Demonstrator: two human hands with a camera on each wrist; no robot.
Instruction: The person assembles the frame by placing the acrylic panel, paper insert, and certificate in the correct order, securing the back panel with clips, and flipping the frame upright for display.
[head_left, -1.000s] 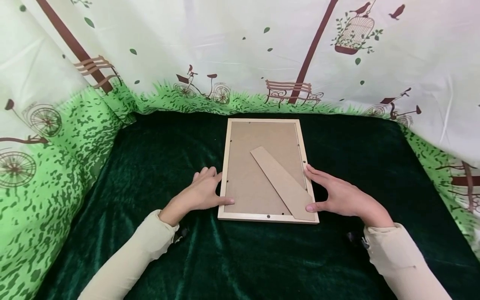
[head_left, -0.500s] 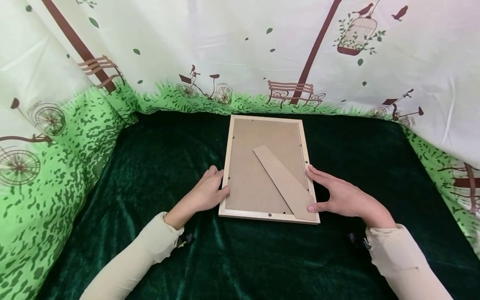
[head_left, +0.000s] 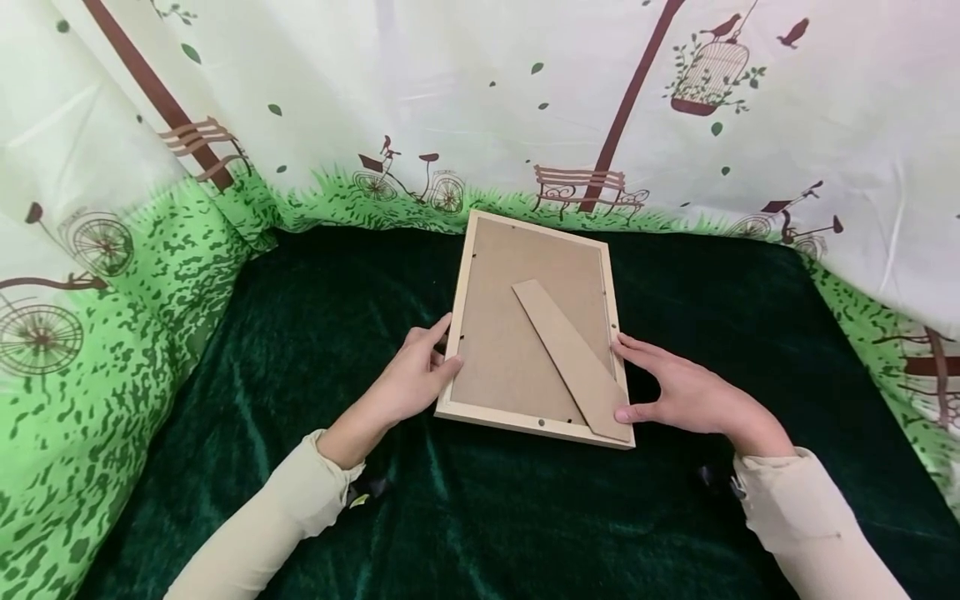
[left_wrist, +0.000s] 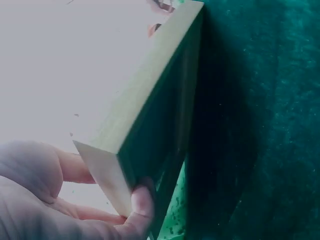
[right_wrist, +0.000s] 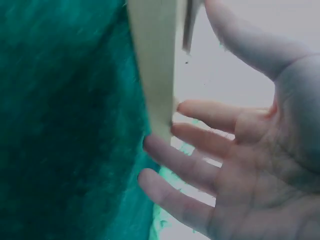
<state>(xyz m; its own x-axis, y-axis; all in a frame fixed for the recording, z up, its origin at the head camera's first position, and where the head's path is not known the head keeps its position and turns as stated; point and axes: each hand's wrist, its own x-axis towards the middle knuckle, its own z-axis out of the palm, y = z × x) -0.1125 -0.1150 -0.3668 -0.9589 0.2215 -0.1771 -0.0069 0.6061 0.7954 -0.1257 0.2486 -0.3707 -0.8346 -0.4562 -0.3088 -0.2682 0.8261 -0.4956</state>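
A picture frame (head_left: 491, 333) with a pale wooden border lies back side up, its brown backing and slanted stand leg (head_left: 562, 350) showing. Its left side is raised off the cloth, so it tilts down to the right. At that raised side my left hand (head_left: 408, 379) grips the border, thumb over the top and fingertips curled under the edge, as the left wrist view shows. My right hand (head_left: 686, 392) rests along the right border, its thumb by the foot of the leg. In the right wrist view its fingers (right_wrist: 200, 140) are spread and nearly straight against the frame's side.
Dark green velvet cloth (head_left: 337, 283) covers the table around the frame. Behind it and at both sides hangs a white curtain (head_left: 450, 92) printed with bicycles, benches and grass. The frame's far left corner overlaps the curtain's grass in the head view.
My left hand has slid its fingers under the left border and lifted that side, tilting the frame. Its thumb has moved up along the edge. The right hand has stayed nearly still.
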